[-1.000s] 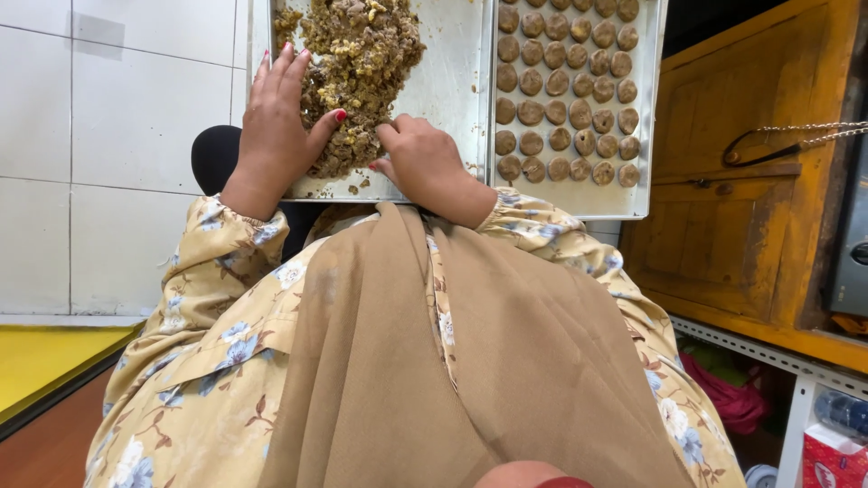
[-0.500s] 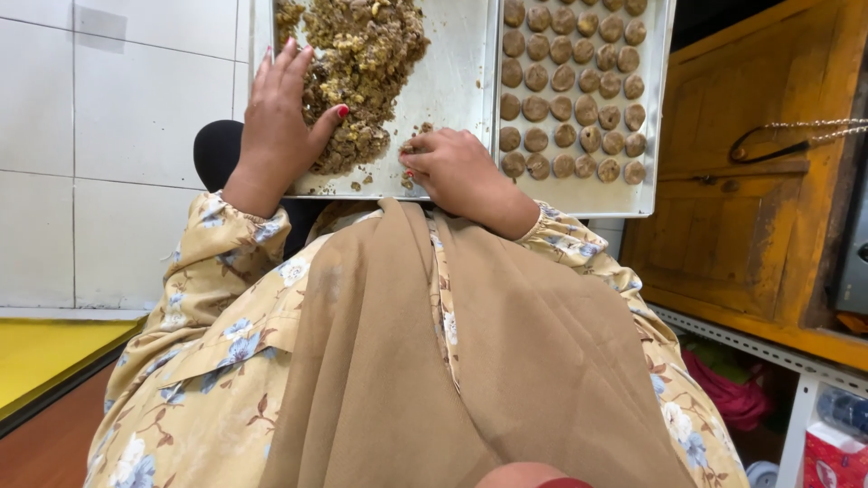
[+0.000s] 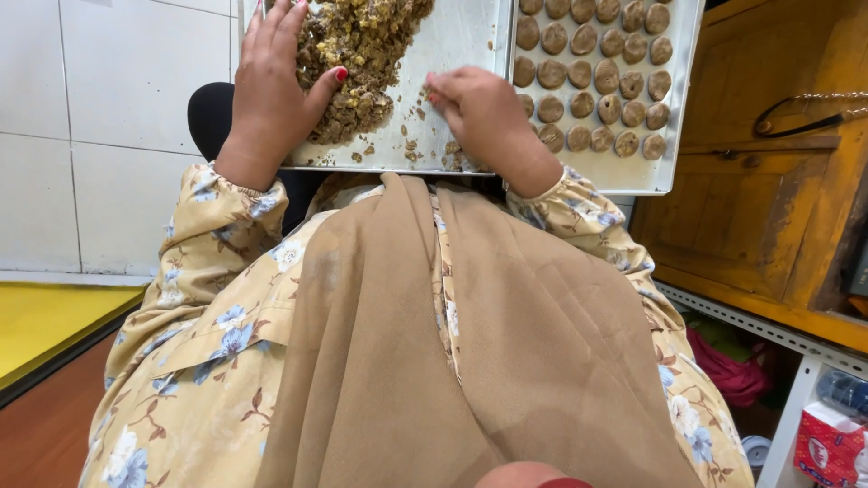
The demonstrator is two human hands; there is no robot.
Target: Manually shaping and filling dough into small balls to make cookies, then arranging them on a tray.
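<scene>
Pressing my left hand [image 3: 276,90] flat against the crumbly brown filling mixture [image 3: 362,54], I have the fingers spread wide and laid up the near left flank of the heap, thumb hooked round its lower edge, so the palm is open on it rather than clenched. That heap sits at the left end of the metal tray [image 3: 452,36] across my lap, running up past the far edge out of view, with loose crumbs scattered towards the near edge. My right hand [image 3: 484,113] is just beside the heap on its right, at the near edge of the same tray, knuckles up and fingers curled in together on a small pinch of mixture; how much is in there I cannot tell, since the fingers hide it. So the heap lies to the left of my right hand, touching the left one, and the left is the nearer. Directly right of my right hand is the second tray [image 3: 674,176], where rows of round flattened patties [image 3: 597,77] fill the surface almost to the near edge; my knuckles are close to its nearest row. Both wrists come up from the floral sleeves [image 3: 217,235], forearms angled inward over my lap
</scene>
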